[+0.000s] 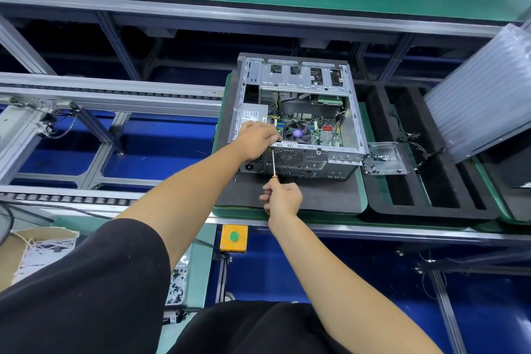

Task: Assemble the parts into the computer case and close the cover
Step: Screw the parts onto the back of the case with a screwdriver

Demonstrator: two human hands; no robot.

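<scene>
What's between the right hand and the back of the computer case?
In the head view, only a screwdriver: the right hand holds its handle and the shaft runs up to the case back edge.

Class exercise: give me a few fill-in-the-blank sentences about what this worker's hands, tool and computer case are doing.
1. The right hand holds a ____.
2. The left hand rests on the open ____.
3. The button on the yellow box is ____.

Missing words: screwdriver; case; green
</scene>
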